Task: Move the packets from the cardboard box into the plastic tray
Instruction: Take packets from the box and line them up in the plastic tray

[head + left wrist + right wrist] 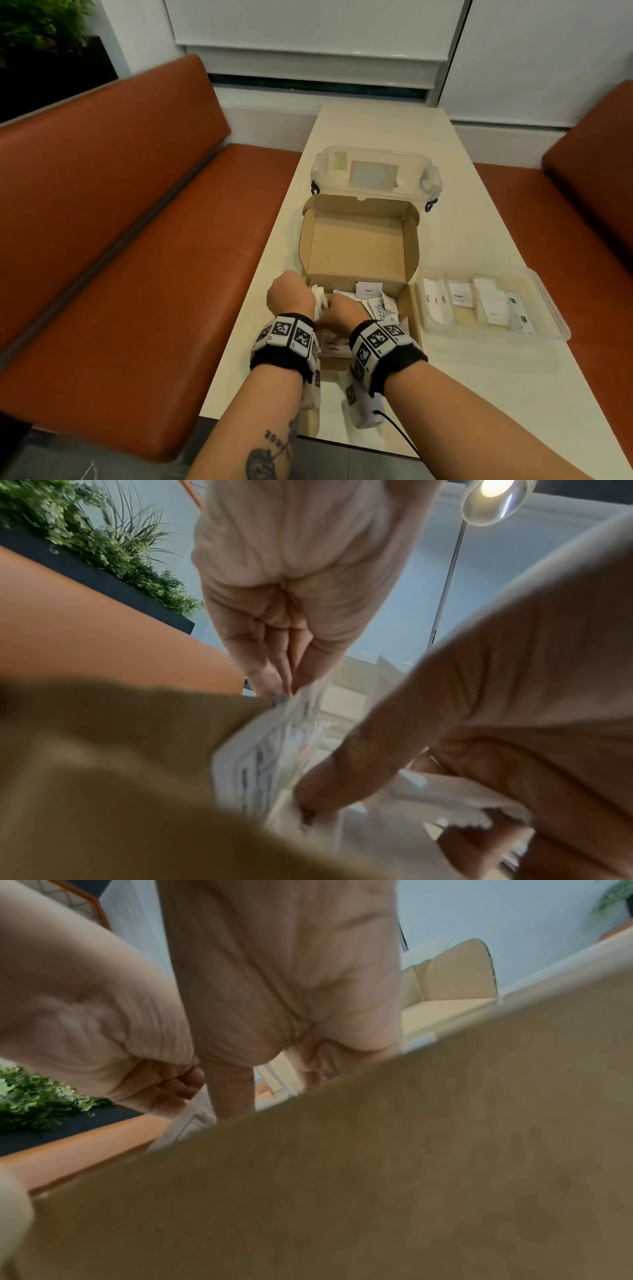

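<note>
The open cardboard box (356, 240) stands mid-table with its lid raised and loose white packets (376, 305) on its floor. My left hand (308, 298) is at the box's left wall and pinches an upright stack of white packets (270, 750) between thumb and fingers (270, 680). My right hand (337, 313) is inside the box just right of it. Its fingers curl on a serrated-edged packet (459, 802), and one finger touches the stack. The clear plastic tray (548, 308) lies right of the box, with packets sorted into its compartments.
A clear lidded plastic container (375, 171) stands behind the box. Orange bench seats (137, 240) flank the narrow cream table (479, 394). In the right wrist view the cardboard front wall (377, 1177) hides my right fingertips.
</note>
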The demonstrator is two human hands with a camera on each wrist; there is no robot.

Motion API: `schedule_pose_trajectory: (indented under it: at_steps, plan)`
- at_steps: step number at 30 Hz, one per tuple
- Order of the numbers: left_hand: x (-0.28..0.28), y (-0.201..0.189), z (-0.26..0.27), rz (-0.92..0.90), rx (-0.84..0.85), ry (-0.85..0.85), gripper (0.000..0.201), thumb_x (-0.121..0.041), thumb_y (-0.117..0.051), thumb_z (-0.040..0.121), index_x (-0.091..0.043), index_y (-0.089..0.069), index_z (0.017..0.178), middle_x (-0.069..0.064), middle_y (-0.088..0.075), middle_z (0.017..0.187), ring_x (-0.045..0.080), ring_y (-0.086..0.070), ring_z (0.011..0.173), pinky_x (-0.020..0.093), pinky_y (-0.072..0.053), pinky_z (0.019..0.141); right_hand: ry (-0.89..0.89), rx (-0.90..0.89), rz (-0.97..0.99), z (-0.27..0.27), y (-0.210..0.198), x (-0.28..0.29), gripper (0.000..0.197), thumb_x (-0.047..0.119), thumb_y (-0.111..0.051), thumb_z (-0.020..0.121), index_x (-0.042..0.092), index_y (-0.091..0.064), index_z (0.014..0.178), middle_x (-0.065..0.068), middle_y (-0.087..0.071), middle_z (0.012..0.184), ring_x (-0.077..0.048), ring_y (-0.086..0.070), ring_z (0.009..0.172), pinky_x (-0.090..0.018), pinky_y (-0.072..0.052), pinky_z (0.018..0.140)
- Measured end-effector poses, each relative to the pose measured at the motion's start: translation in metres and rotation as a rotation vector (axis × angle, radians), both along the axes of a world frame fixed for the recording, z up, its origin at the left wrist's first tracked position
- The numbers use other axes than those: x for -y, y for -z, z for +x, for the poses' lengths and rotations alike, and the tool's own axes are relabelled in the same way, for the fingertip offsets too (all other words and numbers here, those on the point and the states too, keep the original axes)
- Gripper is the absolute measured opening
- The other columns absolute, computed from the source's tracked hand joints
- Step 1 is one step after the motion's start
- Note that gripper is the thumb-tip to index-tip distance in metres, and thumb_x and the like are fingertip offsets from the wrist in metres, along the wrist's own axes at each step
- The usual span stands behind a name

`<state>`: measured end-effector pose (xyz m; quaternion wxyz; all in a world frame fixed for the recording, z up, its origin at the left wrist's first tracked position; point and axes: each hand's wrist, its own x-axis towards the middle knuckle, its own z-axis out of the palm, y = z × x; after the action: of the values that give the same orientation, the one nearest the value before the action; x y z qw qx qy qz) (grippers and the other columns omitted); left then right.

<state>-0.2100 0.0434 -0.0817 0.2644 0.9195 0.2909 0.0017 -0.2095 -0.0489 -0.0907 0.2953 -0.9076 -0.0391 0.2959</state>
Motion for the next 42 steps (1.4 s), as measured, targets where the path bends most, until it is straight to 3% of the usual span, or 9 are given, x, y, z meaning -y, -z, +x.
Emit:
schedule_pose_trajectory:
  at_steps: [3, 5, 9, 13, 15, 18, 22, 33, 42]
  plan:
    - [0.000, 0.000, 0.000, 0.002, 0.000, 0.002, 0.026, -0.003, -0.047, 0.091, -0.009, -0.070, 0.100, 0.012, -0.069, 0.100, 0.030, -0.064, 0.094, 0.029, -0.043, 0.066, 0.027, -0.015, -0.037, 0.000, 0.003, 0.001, 0.032, 0.025, -0.074, 0.077, 0.015, -0.045, 0.068, 0.000, -0.053, 0.067, -0.014, -0.054, 0.059, -0.024, -0.044, 0.047]
    - [0.000, 0.001, 0.000, -0.006, 0.000, -0.003, 0.026, -0.002, -0.046, 0.090, -0.009, -0.070, 0.100, 0.012, -0.069, 0.100, 0.030, -0.064, 0.094, 0.029, -0.043, 0.066, 0.054, -0.013, -0.089, -0.002, 0.006, 0.004, 0.033, 0.024, -0.073, 0.075, 0.016, -0.042, 0.068, 0.002, -0.048, 0.063, -0.008, -0.046, 0.052, -0.020, -0.034, 0.041]
    - [-0.001, 0.002, 0.000, -0.002, -0.002, -0.004, 0.027, -0.002, -0.045, 0.090, -0.009, -0.070, 0.099, 0.013, -0.069, 0.101, 0.031, -0.064, 0.093, 0.029, -0.041, 0.065, 0.192, -0.028, 0.017, 0.000, 0.008, 0.014, 0.029, 0.011, -0.070, 0.079, 0.012, -0.044, 0.067, -0.001, -0.050, 0.057, -0.006, -0.049, 0.037, -0.013, -0.033, 0.029]
    - [0.000, 0.002, 0.001, -0.005, 0.004, 0.004, 0.026, -0.005, -0.045, 0.093, -0.009, -0.068, 0.104, 0.013, -0.068, 0.106, 0.031, -0.063, 0.098, 0.030, -0.040, 0.066, 0.293, 0.010, 0.092, 0.002, 0.005, 0.031, 0.023, 0.008, -0.064, 0.084, 0.009, -0.046, 0.070, -0.010, -0.059, 0.067, -0.020, -0.060, 0.050, -0.030, -0.055, 0.048]
    - [-0.001, 0.002, 0.001, -0.006, 0.001, 0.011, 0.025, -0.005, -0.045, 0.093, -0.008, -0.068, 0.104, 0.014, -0.067, 0.107, 0.032, -0.063, 0.098, 0.031, -0.040, 0.066, 0.318, -0.018, 0.147, 0.001, 0.004, 0.037, 0.019, 0.007, -0.061, 0.087, 0.007, -0.046, 0.076, -0.016, -0.060, 0.078, -0.026, -0.061, 0.050, -0.042, -0.058, 0.057]
    - [-0.004, 0.002, 0.002, -0.018, -0.014, 0.033, 0.024, -0.005, -0.047, 0.092, -0.008, -0.067, 0.103, 0.013, -0.067, 0.106, 0.032, -0.063, 0.098, 0.031, -0.041, 0.066, 0.326, -0.007, 0.179, -0.002, 0.001, 0.042, 0.020, 0.008, -0.060, 0.089, 0.009, -0.044, 0.077, -0.012, -0.056, 0.079, -0.024, -0.059, 0.050, -0.039, -0.057, 0.053]
    - [-0.004, -0.001, 0.000, -0.053, 0.023, 0.067, 0.025, -0.005, -0.047, 0.090, -0.005, -0.062, 0.110, 0.015, -0.063, 0.111, 0.033, -0.060, 0.101, 0.035, -0.045, 0.071, 0.355, 0.053, 0.169, -0.003, -0.005, 0.048, 0.010, 0.008, -0.057, 0.090, -0.001, -0.053, 0.094, -0.016, -0.060, 0.084, -0.028, -0.063, 0.062, -0.047, -0.059, 0.066]
    - [0.023, -0.014, -0.009, -0.040, 0.210, 0.139, 0.043, -0.023, -0.044, 0.097, -0.010, -0.041, 0.137, 0.011, -0.051, 0.133, 0.032, -0.047, 0.121, 0.042, -0.040, 0.097, 0.257, 0.170, 0.079, -0.002, -0.013, 0.069, 0.014, 0.008, -0.051, 0.093, -0.002, -0.060, 0.096, -0.018, -0.068, 0.090, -0.029, -0.070, 0.076, -0.039, -0.060, 0.069]
    - [0.068, -0.017, -0.018, -0.237, 0.306, 0.074, 0.045, -0.030, -0.038, 0.100, -0.010, -0.039, 0.140, 0.014, -0.047, 0.138, 0.030, -0.042, 0.128, 0.040, -0.034, 0.106, 0.394, 0.128, 0.318, 0.015, -0.036, 0.112, 0.016, 0.007, -0.060, 0.090, -0.004, -0.055, 0.101, -0.016, -0.062, 0.091, -0.019, -0.061, 0.057, -0.029, -0.058, 0.054]
